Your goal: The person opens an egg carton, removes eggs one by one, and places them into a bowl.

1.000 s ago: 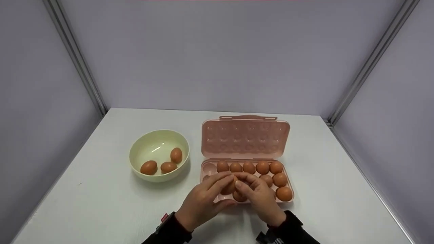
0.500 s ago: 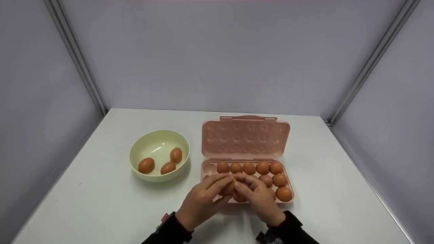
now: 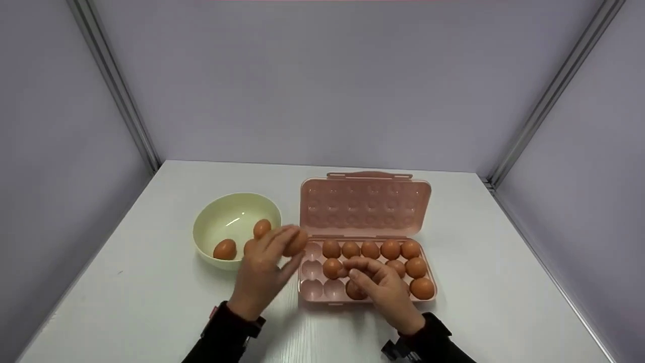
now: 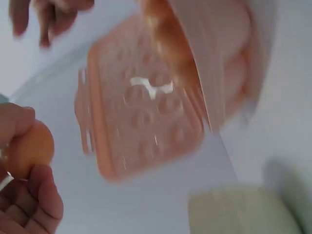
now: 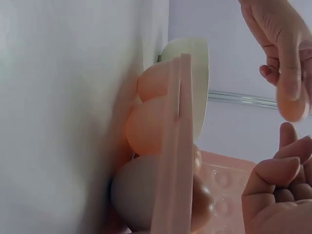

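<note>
My left hand (image 3: 262, 275) pinches a brown egg (image 3: 296, 243) between thumb and fingers, in the air between the bowl and the egg carton. The left wrist view shows this egg (image 4: 32, 150) close up. My right hand (image 3: 380, 290) hovers over the carton, fingers loosely bent with nothing between them, hiding some of the eggs. The pink egg carton (image 3: 330, 301) lies with its lid up and several brown eggs (image 3: 390, 249) in its cups. Bare cups (image 3: 312, 289) show along its left side. A pale green bowl (image 3: 216, 217) holds brown eggs (image 3: 224, 249), one partly behind my left hand.
The carton's raised lid (image 3: 365, 206) stands behind the cups. A white table (image 3: 151, 292) bears everything, with grey panels (image 3: 322, 80) at its back and sides. Dark bands circle both wrists.
My left hand has carried the egg left, away from my right hand and toward the bowl, uncovering cups and an egg at the carton's left. The right hand has stayed in place.
</note>
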A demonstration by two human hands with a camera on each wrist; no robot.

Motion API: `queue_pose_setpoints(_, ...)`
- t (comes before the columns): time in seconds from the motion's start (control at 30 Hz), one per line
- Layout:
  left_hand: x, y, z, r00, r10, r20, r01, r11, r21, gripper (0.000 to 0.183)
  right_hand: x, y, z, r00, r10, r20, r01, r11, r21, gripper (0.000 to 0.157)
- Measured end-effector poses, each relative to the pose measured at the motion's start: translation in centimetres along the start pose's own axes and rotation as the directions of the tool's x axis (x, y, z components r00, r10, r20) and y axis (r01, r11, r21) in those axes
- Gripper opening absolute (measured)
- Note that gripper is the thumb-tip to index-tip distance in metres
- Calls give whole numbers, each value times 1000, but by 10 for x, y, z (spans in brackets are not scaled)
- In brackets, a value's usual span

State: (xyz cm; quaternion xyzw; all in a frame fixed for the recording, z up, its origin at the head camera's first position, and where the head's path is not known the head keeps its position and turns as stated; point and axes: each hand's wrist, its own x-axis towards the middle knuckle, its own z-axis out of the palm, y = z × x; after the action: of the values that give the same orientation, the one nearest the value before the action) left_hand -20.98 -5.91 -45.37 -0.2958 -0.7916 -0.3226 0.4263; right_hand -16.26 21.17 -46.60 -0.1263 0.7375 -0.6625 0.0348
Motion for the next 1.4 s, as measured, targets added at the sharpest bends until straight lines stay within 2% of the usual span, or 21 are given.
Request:
queue_pose_setpoints(0.07, 0, -17, -8, 995, -92, -28, 93, 994, 60, 51, 0, 1, 0, 1000, -26, -4, 26, 999, -21, 33)
queue_pose_setpoints(0.17, -2, -37, -18, 970, -244, -16, 244, 963, 112, 49, 1, 3, 0, 997, -69, -17, 68, 996, -50, 29)
queue_pose_setpoints(0.23, -5, -46, -23, 939, -342, 24, 336, 931, 142, 48, 1, 4, -1, 992, -122, -27, 120, 990, -79, 25)
queue_pose_setpoints(0.3, -7, -53, -26, 898, -432, 84, 415, 895, 165, 48, 2, 6, -2, 976, -215, -32, 208, 968, -143, 21)
queue_pose_setpoints(0.37, -8, -58, -29, 848, -508, 151, 478, 856, 195, 50, 4, 9, -3, 941, -337, -32, 321, 919, -230, 17)
queue_pose_setpoints(0.43, -8, -61, -30, 802, -561, 205, 520, 825, 222, 51, 6, 11, -4, 890, -455, -28, 422, 846, -327, 16)
queue_pose_setpoints(0.5, -8, -63, -32, 763, -599, 243, 551, 799, 241, 52, 8, 13, -4, 831, -556, -15, 503, 762, -409, 19)
queue_pose_setpoints(0.57, -8, -64, -35, 735, -626, 262, 571, 779, 260, 53, 10, 14, -3, 791, -612, -3, 540, 700, -468, 24)
queue_pose_setpoints(0.67, -9, -67, -37, 709, -653, 264, 586, 755, 295, 56, 10, 16, -3, 762, -648, 16, 555, 640, -532, 31)
queue_pose_setpoints(0.77, -11, -68, -38, 700, -665, 262, 580, 743, 335, 58, 8, 17, -2, 765, -643, 18, 539, 625, -565, 31)
queue_pose_setpoints(0.83, -12, -70, -37, 698, -666, 263, 575, 740, 348, 57, 7, 17, -2, 774, -633, 19, 529, 630, -569, 29)
queue_pose_setpoints(0.97, -14, -73, -35, 703, -659, 266, 555, 743, 374, 55, 7, 17, 0, 771, -636, 40, 539, 618, -572, 27)
queue_pose_setpoints(1.07, -16, -75, -34, 712, -648, 269, 534, 749, 393, 54, 7, 18, 1, 764, -642, 63, 550, 598, -583, 27)
queue_pose_setpoints(1.3, -17, -76, -30, 739, -602, 302, 467, 781, 414, 38, 6, 18, 0, 792, -606, 67, 520, 615, -593, 21)
queue_pose_setpoints(1.4, -15, -76, -29, 746, -589, 312, 441, 787, 431, 34, 6, 17, 0, 784, -616, 76, 530, 601, -598, 20)
